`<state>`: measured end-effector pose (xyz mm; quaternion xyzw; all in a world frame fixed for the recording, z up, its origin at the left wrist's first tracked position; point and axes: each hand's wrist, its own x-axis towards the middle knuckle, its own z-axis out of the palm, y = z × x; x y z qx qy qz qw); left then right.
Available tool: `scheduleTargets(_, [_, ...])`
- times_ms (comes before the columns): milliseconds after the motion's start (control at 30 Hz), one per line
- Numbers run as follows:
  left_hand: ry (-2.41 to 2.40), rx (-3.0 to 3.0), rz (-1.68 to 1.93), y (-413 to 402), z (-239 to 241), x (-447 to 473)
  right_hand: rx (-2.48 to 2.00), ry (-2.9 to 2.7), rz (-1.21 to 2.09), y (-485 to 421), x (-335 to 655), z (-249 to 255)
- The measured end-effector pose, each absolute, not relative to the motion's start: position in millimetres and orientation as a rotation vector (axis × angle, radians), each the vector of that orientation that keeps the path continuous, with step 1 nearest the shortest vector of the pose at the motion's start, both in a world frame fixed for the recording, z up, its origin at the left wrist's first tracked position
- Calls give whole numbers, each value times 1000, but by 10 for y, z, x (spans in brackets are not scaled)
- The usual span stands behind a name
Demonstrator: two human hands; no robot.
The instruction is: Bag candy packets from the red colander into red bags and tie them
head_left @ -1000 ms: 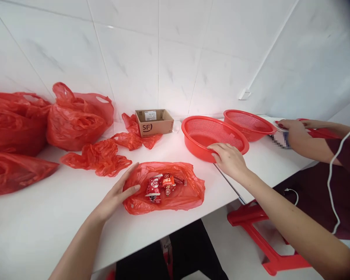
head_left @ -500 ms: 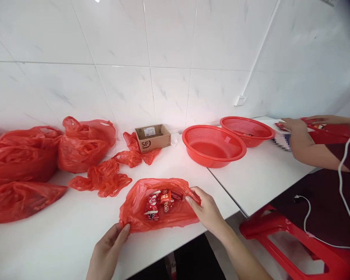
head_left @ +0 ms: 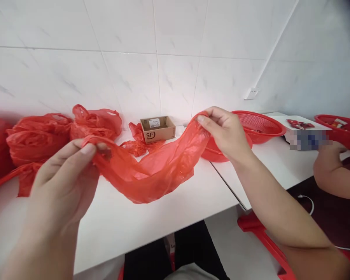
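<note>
A thin red plastic bag hangs stretched between both my hands above the white table. My left hand pinches its left edge, and my right hand pinches its right edge higher up, by the nearer red mesh basket. The bag sags in the middle, and the red wrapped sweets inside do not show through it. A second red basket stands behind my right hand.
Full red bags and crumpled empty ones lie at the back left by the tiled wall. A small cardboard box stands behind the bag. Another person's arm rests at the right, near a third red basket. A red stool stands below.
Both hands have lifted the bag of sweets off the table, holding it by its two edges. The right hand had left the basket rim earlier. The view has shifted.
</note>
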<state>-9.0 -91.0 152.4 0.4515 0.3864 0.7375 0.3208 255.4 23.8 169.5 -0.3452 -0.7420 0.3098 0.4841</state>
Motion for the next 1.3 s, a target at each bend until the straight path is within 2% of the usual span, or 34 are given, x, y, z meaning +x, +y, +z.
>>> scheduleTargets(133, [1020, 1110, 1847, -901, 1615, -49, -863, -2082, 858, 233, 2518, 1854])
scheduleTargets(300, [1053, 1059, 1958, -982, 1684, -103, -914, -2216, 922, 374, 2707, 1898])
scheduleTargets(433, [1073, 1095, 1916, -1001, 1768, -88, -859, -2363, 1061, 467, 2835, 1980])
scheduleTargets(600, [1061, 1232, 1793, -965, 1744, -143, -858, -2556, 851, 439, 2915, 2218])
scheduleTargets(700, [1079, 1353, 1572, -951, 1731, -136, -833, -2567, 747, 371, 2808, 2349])
scheduleTargets(867, [1138, 1552, 980, -869, 1725, 100, -626, -2701, 597, 107, 2269, 2340])
scheduleTargets(967, [1105, 1679, 873, -778, 1681, 245, -597, -2637, 580, -95, 1942, 2264])
scheduleTargets(1300, [1235, 1228, 1037, -756, 1476, 151, -477, -2466, 1167, 118, 1926, 1832])
